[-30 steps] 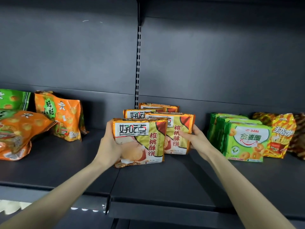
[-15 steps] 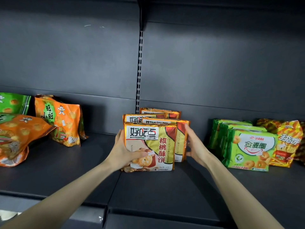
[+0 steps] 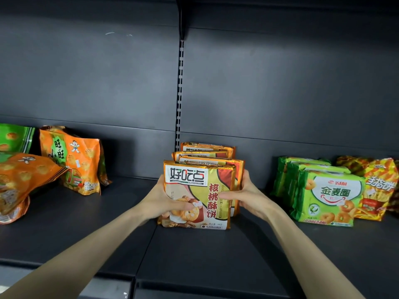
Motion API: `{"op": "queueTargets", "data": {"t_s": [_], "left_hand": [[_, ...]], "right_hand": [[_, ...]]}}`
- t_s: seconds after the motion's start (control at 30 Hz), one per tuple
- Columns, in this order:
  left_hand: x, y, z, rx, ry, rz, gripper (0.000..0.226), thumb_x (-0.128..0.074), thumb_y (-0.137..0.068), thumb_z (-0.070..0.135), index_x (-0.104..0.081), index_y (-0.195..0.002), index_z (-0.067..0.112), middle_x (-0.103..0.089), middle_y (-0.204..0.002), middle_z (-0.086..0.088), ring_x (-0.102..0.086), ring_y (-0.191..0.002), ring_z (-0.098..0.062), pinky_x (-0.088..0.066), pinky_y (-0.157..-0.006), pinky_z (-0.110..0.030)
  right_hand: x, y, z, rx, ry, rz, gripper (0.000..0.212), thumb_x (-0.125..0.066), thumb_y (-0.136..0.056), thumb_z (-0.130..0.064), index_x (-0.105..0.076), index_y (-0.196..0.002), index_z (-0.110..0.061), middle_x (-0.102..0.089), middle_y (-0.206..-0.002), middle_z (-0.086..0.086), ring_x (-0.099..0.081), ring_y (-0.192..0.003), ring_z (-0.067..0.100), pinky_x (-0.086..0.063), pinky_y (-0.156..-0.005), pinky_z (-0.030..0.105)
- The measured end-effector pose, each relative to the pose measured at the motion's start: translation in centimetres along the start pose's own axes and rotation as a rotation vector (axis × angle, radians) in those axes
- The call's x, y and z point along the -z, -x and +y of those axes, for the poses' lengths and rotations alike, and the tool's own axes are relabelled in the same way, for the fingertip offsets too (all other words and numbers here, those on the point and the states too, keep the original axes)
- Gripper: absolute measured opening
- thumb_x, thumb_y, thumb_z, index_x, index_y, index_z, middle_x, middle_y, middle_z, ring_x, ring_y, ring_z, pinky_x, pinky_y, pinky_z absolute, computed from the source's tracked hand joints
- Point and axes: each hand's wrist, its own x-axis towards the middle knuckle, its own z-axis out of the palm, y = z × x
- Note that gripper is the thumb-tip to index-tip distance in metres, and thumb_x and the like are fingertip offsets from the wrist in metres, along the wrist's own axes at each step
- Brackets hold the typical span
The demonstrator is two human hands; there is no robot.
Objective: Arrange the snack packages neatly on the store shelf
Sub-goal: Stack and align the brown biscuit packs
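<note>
Dark shelf (image 3: 216,255) of smooth painted metal, dull and not shiny, with soft grey light on it. Same dull metal on the back wall (image 3: 86,72), flat and smooth. Slotted metal strip (image 3: 179,93) up the middle, also dark. Front cookie pack (image 3: 197,194) in shiny plastic wrap, gold and glossy at the edges, a little crinkly. Green packs (image 3: 330,197) in smooth, bright, glossy plastic. Orange bags (image 3: 71,162) in puffy, wrinkled plastic with a soft shine. Yellow and red bag (image 3: 377,186) in crinkly, shiny foil-like wrap.
</note>
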Motion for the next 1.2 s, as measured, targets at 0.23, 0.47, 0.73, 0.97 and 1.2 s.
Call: {"op": "queueTargets", "data": {"t_s": [0.23, 0.47, 0.73, 0.97, 1.2], "left_hand": [[-0.6, -1.1, 0.0, 0.042, 0.008, -0.104, 0.067, -0.084, -0.065, 0.008, -0.051, -0.122, 0.021, -0.072, -0.108, 0.007, -0.068, -0.1, -0.01, -0.056, -0.082, -0.026], [-0.2, -2.0, 0.1, 0.04, -0.063, -0.149, 0.083, -0.087, -0.059, 0.006, -0.043, -0.126, 0.027, -0.07, -0.11, 0.008, -0.066, -0.102, -0.007, -0.054, -0.086, -0.025], [-0.8, -3.5, -0.7, -0.066, -0.116, 0.091, 0.097, -0.094, -0.047, 0.026, -0.037, -0.124, 0.041, -0.062, -0.117, 0.003, -0.064, -0.106, -0.012, -0.055, -0.089, -0.033], [-1.7, -2.7, -1.4, 0.01, 0.064, 0.011, 0.073, -0.081, -0.067, 0.005, -0.043, -0.128, 0.022, -0.067, -0.111, 0.003, -0.068, -0.096, -0.005, -0.055, -0.07, -0.017], [-1.7, -2.2, -1.1, 0.049, 0.144, 0.013, 0.043, -0.068, -0.082, 0.02, -0.047, -0.119, 0.027, -0.07, -0.098, 0.01, -0.069, -0.081, 0.002, -0.052, -0.06, -0.01]], "right_hand": [[0.3, -0.4, -0.2, 0.042, 0.054, -0.054, 0.1, -0.083, -0.06, -0.011, -0.019, -0.133, -0.035, -0.059, -0.126, -0.002, -0.061, -0.113, 0.014, -0.05, -0.095, 0.036], [0.9, -0.8, -0.2, 0.074, 0.121, 0.028, 0.097, -0.086, -0.061, -0.014, -0.029, -0.137, -0.031, -0.061, -0.122, -0.006, -0.061, -0.111, 0.013, -0.048, -0.099, 0.042], [0.1, -1.2, 0.4, 0.079, 0.165, 0.063, 0.099, -0.085, -0.064, -0.015, -0.024, -0.139, -0.032, -0.059, -0.125, -0.007, -0.06, -0.112, 0.011, -0.049, -0.098, 0.042], [-0.4, -0.8, 0.6, 0.097, 0.141, 0.082, 0.093, -0.078, -0.073, -0.018, -0.015, -0.141, -0.032, -0.057, -0.122, -0.015, -0.058, -0.107, 0.002, -0.047, -0.082, 0.017], [-0.9, -0.9, 0.5, 0.068, 0.08, 0.03, 0.072, -0.063, -0.075, -0.051, -0.029, -0.138, -0.041, -0.059, -0.126, -0.018, -0.059, -0.112, 0.005, -0.042, -0.099, 0.032]]}}
